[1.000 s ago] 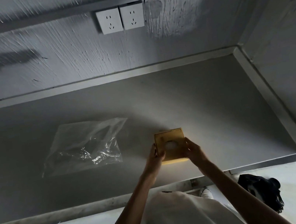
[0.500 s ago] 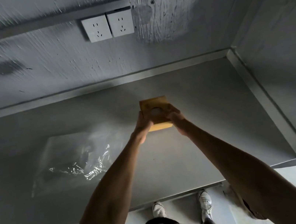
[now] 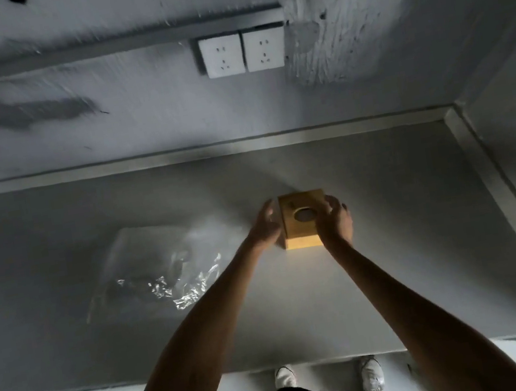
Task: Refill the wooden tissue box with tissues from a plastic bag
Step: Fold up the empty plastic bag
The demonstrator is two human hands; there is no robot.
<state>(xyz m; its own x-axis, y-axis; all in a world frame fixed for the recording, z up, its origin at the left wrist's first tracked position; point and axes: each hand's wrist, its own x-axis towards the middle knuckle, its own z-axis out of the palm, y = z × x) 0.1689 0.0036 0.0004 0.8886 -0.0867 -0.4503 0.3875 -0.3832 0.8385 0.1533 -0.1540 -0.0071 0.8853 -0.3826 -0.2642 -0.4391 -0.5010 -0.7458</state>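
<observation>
The wooden tissue box (image 3: pixel 301 222) stands on the grey counter (image 3: pixel 409 239), its top with a round hole facing up. No tissue shows in the hole. My right hand (image 3: pixel 337 220) grips the box's right side, thumb and fingers curled over the top edge. My left hand (image 3: pixel 267 227) sits at the box's left side with relaxed, spread fingers, barely touching it or just apart. A clear plastic bag (image 3: pixel 159 265) lies flat and crinkled on the counter left of the box. I see no tissues inside the bag.
Behind the counter rises a grey wall with two white sockets (image 3: pixel 242 52). A raised metal rim (image 3: pixel 502 190) borders the counter at the back and right. My white shoes (image 3: pixel 285 377) stand on the pale floor below the front edge.
Both hands carried the box from the counter's front edge farther back and set it down. The left hand's fingers have loosened from the box's side.
</observation>
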